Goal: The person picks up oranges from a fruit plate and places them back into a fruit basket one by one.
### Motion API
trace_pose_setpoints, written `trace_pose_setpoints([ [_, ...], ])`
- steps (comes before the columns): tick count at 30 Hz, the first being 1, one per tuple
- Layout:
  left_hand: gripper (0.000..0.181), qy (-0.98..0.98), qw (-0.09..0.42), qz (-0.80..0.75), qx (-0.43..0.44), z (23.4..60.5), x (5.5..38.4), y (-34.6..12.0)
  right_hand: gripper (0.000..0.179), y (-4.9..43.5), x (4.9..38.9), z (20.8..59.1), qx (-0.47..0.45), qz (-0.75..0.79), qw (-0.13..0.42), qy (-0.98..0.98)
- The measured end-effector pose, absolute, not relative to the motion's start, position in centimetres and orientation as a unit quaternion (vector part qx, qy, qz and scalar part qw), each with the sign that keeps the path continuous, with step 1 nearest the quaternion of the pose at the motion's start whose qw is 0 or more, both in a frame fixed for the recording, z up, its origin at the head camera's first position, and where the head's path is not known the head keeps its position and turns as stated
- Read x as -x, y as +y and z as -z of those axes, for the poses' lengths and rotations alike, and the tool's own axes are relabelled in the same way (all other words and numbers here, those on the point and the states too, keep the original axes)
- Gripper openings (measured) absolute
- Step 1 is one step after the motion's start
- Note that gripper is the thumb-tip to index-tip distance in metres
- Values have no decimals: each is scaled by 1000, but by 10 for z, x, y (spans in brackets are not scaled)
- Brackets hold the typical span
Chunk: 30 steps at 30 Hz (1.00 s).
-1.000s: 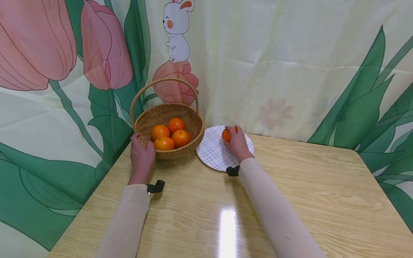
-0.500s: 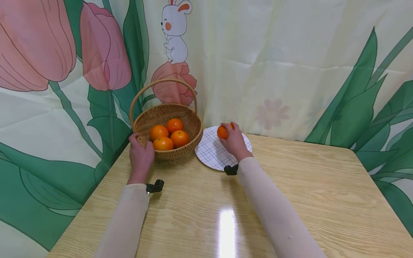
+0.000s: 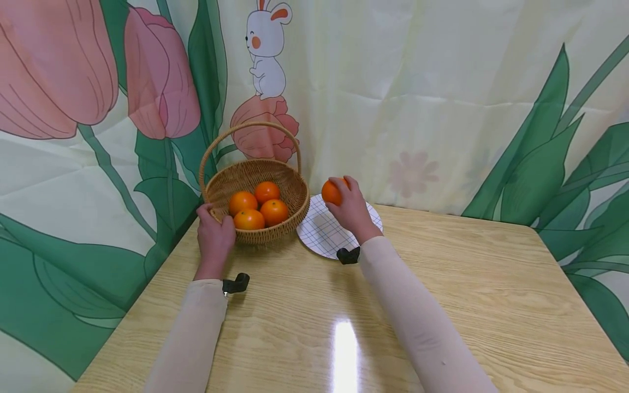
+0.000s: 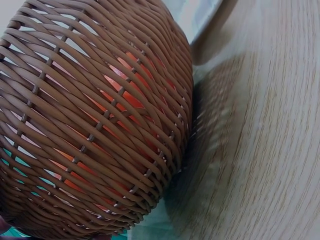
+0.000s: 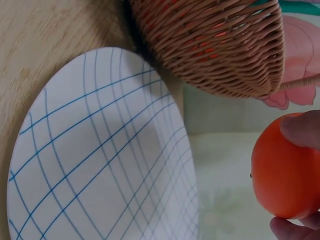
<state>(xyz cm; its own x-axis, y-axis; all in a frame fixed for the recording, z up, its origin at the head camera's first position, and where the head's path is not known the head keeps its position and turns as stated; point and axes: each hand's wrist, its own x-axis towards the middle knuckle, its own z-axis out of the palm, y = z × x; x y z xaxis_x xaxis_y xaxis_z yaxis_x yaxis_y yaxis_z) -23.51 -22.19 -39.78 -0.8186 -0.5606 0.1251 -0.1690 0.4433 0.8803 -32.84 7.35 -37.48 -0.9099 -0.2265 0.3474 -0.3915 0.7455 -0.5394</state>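
My right hand (image 3: 352, 212) grips an orange (image 3: 331, 192), raised above the white plate (image 3: 319, 240) with blue crossed lines. In the right wrist view, thumb and fingertips hold that orange from both sides, apart from the plate (image 5: 100, 165). At the left, my left hand (image 3: 216, 236) grips the rim of a wicker basket (image 3: 265, 236) with a tall arched handle. Several oranges (image 3: 250, 219) lie inside it. The left wrist view shows the woven wall of the basket (image 4: 75, 110) with orange fruit through the gaps; most of the left hand is hidden there.
Basket and plate stand side by side near the back edge of the wooden table (image 3: 467, 284). Behind them hangs a curtain (image 3: 432, 98) printed with tulips and a rabbit. Each wrist wears a black camera mount (image 3: 237, 283).
My right hand has lifted the orange off the plate and moved it left towards the basket. My left hand stays on the basket rim. The head view has shifted slightly.
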Motion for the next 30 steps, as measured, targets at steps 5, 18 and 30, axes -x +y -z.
trace_pose_setpoints([
  [5, 50, -825, 201, 480, -220, 396, 234, -222, 58, 69, 324, 366, -178, -327, 145, -917],
  [18, 52, -822, 202, 487, -216, 401, 235, -222, 57, 55, 315, 350, -213, -348, 174, -897],
  [30, 51, -821, 208, 486, -217, 400, 234, -222, 57, 34, 304, 341, -254, -343, 184, -885],
])
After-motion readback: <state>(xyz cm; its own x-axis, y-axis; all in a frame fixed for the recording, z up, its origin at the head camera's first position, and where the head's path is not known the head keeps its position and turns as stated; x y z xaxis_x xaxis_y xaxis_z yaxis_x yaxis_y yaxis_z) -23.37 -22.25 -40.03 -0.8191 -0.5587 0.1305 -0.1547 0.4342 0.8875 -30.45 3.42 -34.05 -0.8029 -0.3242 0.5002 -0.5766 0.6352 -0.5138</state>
